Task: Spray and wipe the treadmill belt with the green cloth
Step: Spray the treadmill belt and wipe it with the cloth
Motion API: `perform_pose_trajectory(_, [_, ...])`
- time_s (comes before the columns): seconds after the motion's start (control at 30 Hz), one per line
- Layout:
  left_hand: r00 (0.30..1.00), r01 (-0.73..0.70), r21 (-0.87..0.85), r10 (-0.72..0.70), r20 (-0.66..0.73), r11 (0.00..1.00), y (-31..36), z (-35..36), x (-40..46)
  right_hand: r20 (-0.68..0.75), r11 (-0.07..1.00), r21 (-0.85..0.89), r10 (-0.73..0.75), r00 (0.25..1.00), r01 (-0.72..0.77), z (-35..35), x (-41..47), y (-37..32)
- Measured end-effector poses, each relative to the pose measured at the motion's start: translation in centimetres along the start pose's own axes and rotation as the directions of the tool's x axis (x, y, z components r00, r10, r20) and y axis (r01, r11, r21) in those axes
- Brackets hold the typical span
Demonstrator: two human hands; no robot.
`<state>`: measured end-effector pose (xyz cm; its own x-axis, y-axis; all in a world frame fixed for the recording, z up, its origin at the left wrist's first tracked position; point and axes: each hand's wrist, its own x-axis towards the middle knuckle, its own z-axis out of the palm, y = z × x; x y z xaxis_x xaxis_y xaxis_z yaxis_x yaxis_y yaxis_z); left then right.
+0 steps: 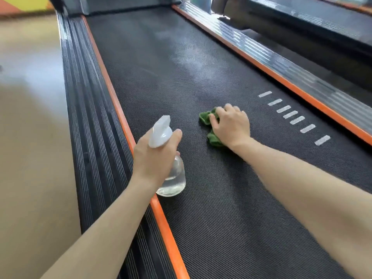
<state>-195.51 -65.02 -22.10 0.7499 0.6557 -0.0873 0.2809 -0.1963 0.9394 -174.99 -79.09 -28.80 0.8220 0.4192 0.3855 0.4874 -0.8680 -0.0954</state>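
Observation:
The black textured treadmill belt (201,198) runs from the near edge to the far end. A pale misty patch of spray (193,59) lies on its far half. My left hand (153,158) grips a clear spray bottle (175,178) with a white trigger head, held above the belt's left edge with the nozzle pointing away. My right hand (231,125) rests on the belt with fingers curled on a crumpled green cloth (207,117), which shows at the fingertips and under the palm.
Orange strips (120,117) edge the belt on both sides. A ribbed black side rail (90,127) lies to the left, a grey one (281,63) to the right. Beige floor (30,137) is at far left. White dashes (291,114) mark the belt. Another machine (322,27) stands at right.

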Motion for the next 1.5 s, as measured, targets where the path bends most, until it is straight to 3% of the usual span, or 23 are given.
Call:
perform_pose_trajectory(0.07, [1.0, 0.011, -0.001, -0.011, -0.017, 1.0, -0.2, 0.1, 0.1, 0.038, 0.997, 0.007, 0.081, 0.996, -0.082, 0.7, 2.0, -1.3])
perform_pose_trajectory(0.13, [0.998, 0.063, -0.025, -0.064, -0.026, 0.998, -0.3, -0.2, 0.2, 0.078, 0.997, 0.039, 0.064, 0.995, -0.067, 0.1, 1.7, -1.4])
perform_pose_trajectory(0.3, [0.993, 0.118, -0.083, -0.12, -0.02, 0.99, -0.4, -0.3, 0.6, 0.042, 0.899, 0.288, -0.355, 0.934, 0.329, -5.8, -10.3, -1.8])
perform_pose_trajectory(0.4, [0.993, 0.117, -0.097, -0.118, -0.003, 0.988, -0.4, -0.3, 0.7, 0.079, 0.777, 0.369, -0.573, 0.816, 0.51, -8.5, -16.0, -0.9])
perform_pose_trajectory(0.5, [0.993, 0.119, -0.092, -0.119, 0.006, 0.989, -0.4, -0.3, 0.7, 0.014, 0.663, 0.316, -0.719, 0.695, 0.679, -7.3, -13.0, -0.4])
perform_pose_trajectory(0.57, [0.994, 0.113, -0.089, -0.113, 0.002, 0.99, -0.3, -0.2, 0.6, -0.026, 0.749, 0.239, -0.631, 0.775, 0.618, -4.5, -8.1, -0.9])
perform_pose_trajectory(0.67, [0.997, 0.082, -0.062, -0.082, -0.004, 0.995, -0.3, -0.2, 0.4, -0.034, 0.954, 0.137, -0.264, 0.964, 0.267, 0.0, -0.1, -3.0])
perform_pose_trajectory(0.77, [0.997, 0.072, -0.057, -0.072, -0.002, 0.996, -0.5, -0.1, 0.6, 0.026, 0.997, 0.069, -0.027, 0.999, 0.025, 2.3, 4.2, -5.9])
perform_pose_trajectory(0.83, [0.996, 0.085, -0.071, -0.086, -0.004, 0.994, -0.5, -0.2, 0.8, 0.061, 0.998, 0.053, -0.019, 0.998, 0.015, 2.1, 4.4, -6.6])
perform_pose_trajectory(0.97, [0.992, 0.123, -0.106, -0.124, -0.004, 0.987, -0.3, -0.4, 1.0, 0.06, 0.961, 0.172, -0.228, 0.972, 0.215, -1.8, -3.4, -5.4])
perform_pose_trajectory(1.1, [0.981, 0.192, -0.168, -0.195, 0.004, 0.967, -0.3, -0.5, 1.3, 0.129, 0.821, 0.339, -0.524, 0.842, 0.459, -7.7, -14.6, -3.0])
perform_pose_trajectory(1.2, [0.98, 0.199, -0.176, -0.201, 0.007, 0.964, -0.4, -0.6, 1.4, 0.132, 0.643, 0.343, -0.755, 0.643, 0.684, -9.0, -14.6, -0.8])
perform_pose_trajectory(1.23, [0.981, 0.193, -0.175, -0.195, 0.007, 0.965, -0.4, -0.6, 1.4, 0.115, 0.594, 0.341, -0.796, 0.595, 0.729, -8.4, -13.4, -0.7])
perform_pose_trajectory(1.27, [0.982, 0.185, -0.174, -0.188, 0.003, 0.967, -0.4, -0.6, 1.3, 0.095, 0.586, 0.333, -0.801, 0.592, 0.739, -7.4, -11.8, -1.0])
perform_pose_trajectory(1.3, [0.984, 0.176, -0.171, -0.179, -0.003, 0.969, -0.4, -0.6, 1.4, 0.074, 0.621, 0.31, -0.77, 0.633, 0.72, -6.0, -9.7, -1.4])
perform_pose_trajectory(1.4, [0.983, 0.176, -0.16, -0.181, -0.014, 0.971, -0.5, -0.5, 1.5, -0.006, 0.831, 0.229, -0.519, 0.855, 0.506, -1.0, -2.5, -3.6])
perform_pose_trajectory(1.5, [0.982, 0.181, -0.171, -0.188, -0.023, 0.969, -0.6, -0.6, 1.5, 0.01, 0.954, 0.18, -0.247, 0.969, 0.241, 2.1, 3.5, -7.2])
